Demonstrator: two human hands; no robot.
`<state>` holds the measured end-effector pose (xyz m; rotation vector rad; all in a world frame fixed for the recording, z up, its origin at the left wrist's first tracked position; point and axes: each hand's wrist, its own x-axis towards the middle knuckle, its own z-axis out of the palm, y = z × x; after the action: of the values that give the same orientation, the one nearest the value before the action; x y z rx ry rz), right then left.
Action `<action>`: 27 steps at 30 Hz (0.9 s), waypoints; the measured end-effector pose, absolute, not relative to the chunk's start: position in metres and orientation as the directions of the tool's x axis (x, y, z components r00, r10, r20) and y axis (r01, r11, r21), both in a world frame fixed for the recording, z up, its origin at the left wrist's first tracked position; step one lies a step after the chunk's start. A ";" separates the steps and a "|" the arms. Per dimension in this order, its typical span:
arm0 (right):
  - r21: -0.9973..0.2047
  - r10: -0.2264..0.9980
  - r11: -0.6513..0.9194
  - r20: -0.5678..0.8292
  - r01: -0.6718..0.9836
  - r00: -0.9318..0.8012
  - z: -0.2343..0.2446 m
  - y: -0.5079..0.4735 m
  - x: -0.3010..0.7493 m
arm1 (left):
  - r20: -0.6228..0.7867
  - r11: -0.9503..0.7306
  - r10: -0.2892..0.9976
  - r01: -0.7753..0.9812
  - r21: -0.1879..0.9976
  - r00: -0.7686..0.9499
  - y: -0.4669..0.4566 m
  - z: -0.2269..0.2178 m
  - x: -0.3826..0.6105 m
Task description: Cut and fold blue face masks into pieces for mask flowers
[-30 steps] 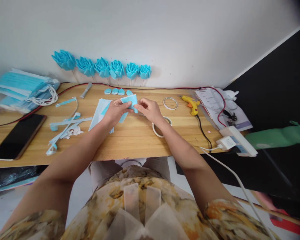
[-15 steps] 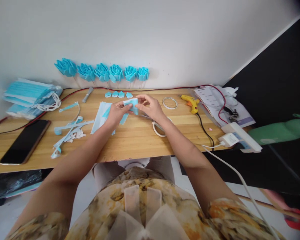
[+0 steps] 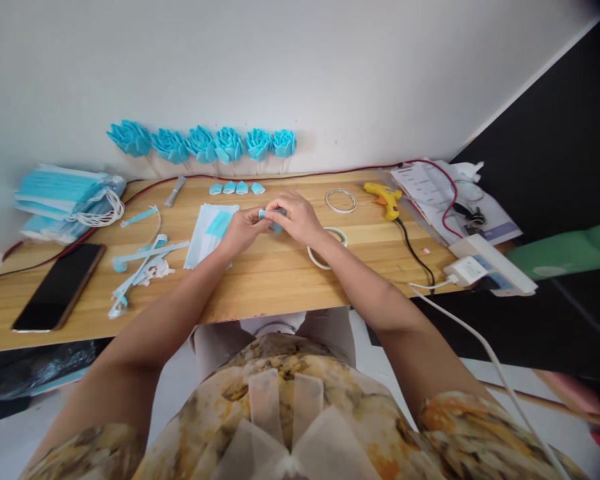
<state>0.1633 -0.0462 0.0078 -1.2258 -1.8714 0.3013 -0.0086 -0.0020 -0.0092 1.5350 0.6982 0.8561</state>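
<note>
My left hand (image 3: 246, 230) and my right hand (image 3: 296, 219) meet over the middle of the table, fingers pinched on a small blue piece of mask fabric (image 3: 277, 228). Most of that piece is hidden behind the fingers. White and blue mask sheets (image 3: 200, 243) lie flat beside my left hand. Beyond the hands sits a row of several small folded blue petals (image 3: 229, 189). A roll of tape (image 3: 314, 256) lies partly under my right forearm.
Several blue fabric roses (image 3: 200, 143) lean on the wall. Masks (image 3: 63, 193), a phone (image 3: 60, 287) and cut strips (image 3: 143, 267) occupy the left. Rightward are a white ring (image 3: 341, 191), a yellow glue gun (image 3: 384, 200), papers (image 3: 425, 193) and a power strip (image 3: 500, 267).
The blue fabric piece, spread flat between my fingertips before, is now folded or turned and mostly covered. My hands have come closer together and slightly lower. The view has shifted a little.
</note>
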 end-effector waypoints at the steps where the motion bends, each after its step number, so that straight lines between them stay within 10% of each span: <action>1: -0.597 0.835 0.494 0.528 0.632 -0.153 0.008 -0.046 0.163 | 0.128 -0.135 0.824 -0.029 0.990 0.551 -0.002 -0.008 -0.009; 15: -0.878 0.934 0.335 0.358 0.341 0.005 0.000 -0.039 0.169 | 0.086 0.007 0.903 -0.214 0.977 0.422 0.005 -0.014 -0.007; 27: -0.785 0.941 0.285 0.339 0.550 -0.003 0.000 -0.040 0.169 | 0.019 0.109 0.909 -0.279 0.954 0.417 0.004 -0.011 -0.006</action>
<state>0.1686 -0.0403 -0.0002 -1.3790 -1.6717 0.5562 -0.0064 0.0043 -0.0109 1.1299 0.7040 0.9888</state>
